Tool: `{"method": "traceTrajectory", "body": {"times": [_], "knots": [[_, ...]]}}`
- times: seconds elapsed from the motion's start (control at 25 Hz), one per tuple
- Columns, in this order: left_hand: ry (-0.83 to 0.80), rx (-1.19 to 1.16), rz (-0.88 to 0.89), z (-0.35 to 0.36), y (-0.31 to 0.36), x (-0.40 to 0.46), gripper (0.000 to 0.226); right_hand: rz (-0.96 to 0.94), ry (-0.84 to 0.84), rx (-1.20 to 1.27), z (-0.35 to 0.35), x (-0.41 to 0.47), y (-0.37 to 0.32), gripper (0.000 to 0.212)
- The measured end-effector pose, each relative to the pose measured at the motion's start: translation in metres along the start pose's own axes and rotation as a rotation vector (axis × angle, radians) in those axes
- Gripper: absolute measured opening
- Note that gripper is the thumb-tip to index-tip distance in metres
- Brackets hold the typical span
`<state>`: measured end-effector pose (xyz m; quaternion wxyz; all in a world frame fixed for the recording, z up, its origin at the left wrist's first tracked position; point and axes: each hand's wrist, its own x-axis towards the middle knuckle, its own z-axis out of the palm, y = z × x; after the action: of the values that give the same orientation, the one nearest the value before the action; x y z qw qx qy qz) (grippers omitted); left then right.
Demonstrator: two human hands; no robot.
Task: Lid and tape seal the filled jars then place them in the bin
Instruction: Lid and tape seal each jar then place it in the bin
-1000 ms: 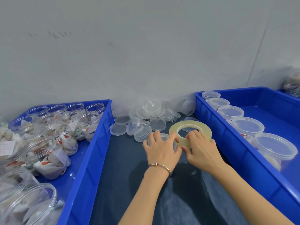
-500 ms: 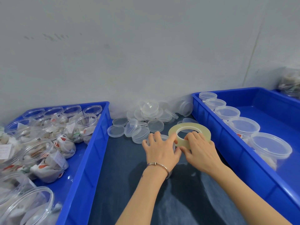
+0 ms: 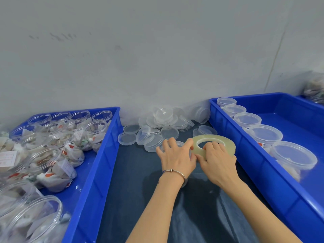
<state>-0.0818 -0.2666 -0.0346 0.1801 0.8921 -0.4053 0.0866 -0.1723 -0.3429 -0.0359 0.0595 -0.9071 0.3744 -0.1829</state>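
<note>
A clear lidded jar (image 3: 180, 143) stands on the dark table between two blue bins, mostly hidden under my left hand (image 3: 175, 157), whose fingers curl over its lid. My right hand (image 3: 217, 161) grips a pale yellow tape roll (image 3: 226, 142), fingers hooked through its hole, held tight against the jar's right side. Loose clear lids (image 3: 157, 130) lie heaped behind the hands by the wall. Open filled jars (image 3: 57, 165) crowd the left blue bin (image 3: 103, 155). Lidded jars (image 3: 264, 135) stand in a row in the right blue bin (image 3: 252, 160).
A grey wall runs close behind the lids. More packed jars (image 3: 315, 88) sit at the far right behind the right bin. The dark table top (image 3: 133, 190) lies between the bins, in front of my forearms.
Both hands stay on the jar and the tape roll. My right hand's fingers have shifted slightly on the roll, and the view has dipped a little.
</note>
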Motion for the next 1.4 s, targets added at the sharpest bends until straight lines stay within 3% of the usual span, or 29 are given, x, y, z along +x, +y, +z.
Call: {"method": "traceTrajectory", "body": {"times": [0.36, 0.64, 0.68, 0.76, 0.84, 1.0, 1.12, 1.2, 1.32, 1.4], "knots": [[-0.066, -0.085, 0.062, -0.001, -0.002, 0.016, 0.016, 0.229, 0.008, -0.078, 0.003, -0.010, -0.015, 0.039], [-0.094, -0.103, 0.114, -0.002, -0.003, 0.021, 0.014, 0.292, -0.005, -0.055, -0.012, -0.020, -0.026, 0.040], [-0.081, -0.114, 0.055, -0.003, -0.003, 0.025, 0.014, 0.292, 0.003, -0.010, -0.018, -0.026, -0.030, 0.039], [-0.065, -0.118, -0.156, -0.012, -0.009, 0.038, 0.013, 0.186, 0.188, 0.122, -0.025, -0.045, -0.044, 0.032], [-0.110, -0.096, -0.206, -0.015, -0.012, 0.049, 0.007, 0.063, 0.299, 0.155, -0.023, -0.059, -0.047, 0.026], [0.013, -0.176, -0.156, -0.009, -0.029, 0.039, 0.011, 0.150, -0.045, 0.319, -0.003, -0.028, -0.024, 0.028], [-0.127, -0.159, -0.051, -0.011, -0.041, 0.029, 0.033, 0.108, -0.121, 0.296, 0.020, -0.007, -0.010, 0.033], [-0.153, -0.183, 0.001, -0.013, -0.045, 0.021, 0.050, 0.065, -0.281, 0.204, 0.032, -0.003, -0.005, 0.038], [0.026, -0.352, -0.030, -0.016, -0.041, 0.003, 0.056, -0.032, -0.388, 0.136, 0.035, -0.002, 0.004, 0.076], [0.179, -0.449, 0.033, -0.021, -0.019, -0.006, 0.059, -0.167, -0.256, 0.256, 0.017, -0.002, 0.004, 0.103]]}}
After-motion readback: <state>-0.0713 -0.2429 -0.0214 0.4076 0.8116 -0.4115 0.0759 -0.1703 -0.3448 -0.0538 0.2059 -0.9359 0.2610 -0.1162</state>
